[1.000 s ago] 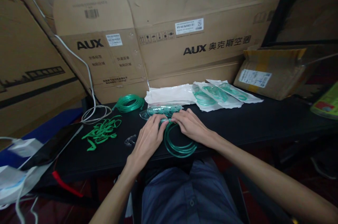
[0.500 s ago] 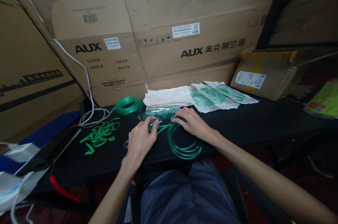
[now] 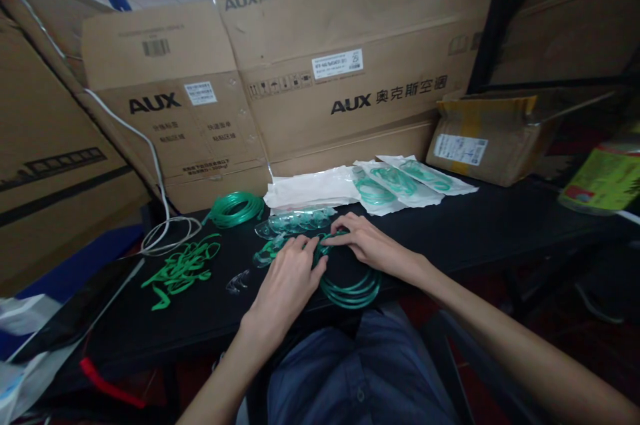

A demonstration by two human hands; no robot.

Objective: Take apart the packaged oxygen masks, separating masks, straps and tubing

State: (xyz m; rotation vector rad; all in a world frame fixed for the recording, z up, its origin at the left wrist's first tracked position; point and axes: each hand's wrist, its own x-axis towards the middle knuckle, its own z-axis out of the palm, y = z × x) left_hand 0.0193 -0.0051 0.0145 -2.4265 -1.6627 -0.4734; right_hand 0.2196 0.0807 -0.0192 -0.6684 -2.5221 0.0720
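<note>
In the head view, a loose coil of clear green tubing (image 3: 353,297) lies at the table's front edge. My left hand (image 3: 295,271) is closed at the coil's upper left, thumb and fingers pinching the tubing. From the other side, my right hand (image 3: 367,241) grips the top of the same coil, its fingertips near the left ones. A clear green mask with a green strap (image 3: 269,251) lies just left of my left hand. Behind it is a row of nested clear green cup-shaped masks (image 3: 295,221). Small clear curved pieces (image 3: 238,282) rest left of my left wrist.
Green elastic straps (image 3: 183,271) lie heaped at left, before another tubing coil (image 3: 236,209). White pouches (image 3: 313,189) and several filled pouches (image 3: 400,183) line the back. Large cartons (image 3: 300,118) wall the table; a taped box (image 3: 480,138) stands right. A white cable (image 3: 157,171) hangs left.
My left hand has moved right from the mask to the tubing coil, leaving the mask on the table. Both hands are now closer together. The camera view has shifted slightly.
</note>
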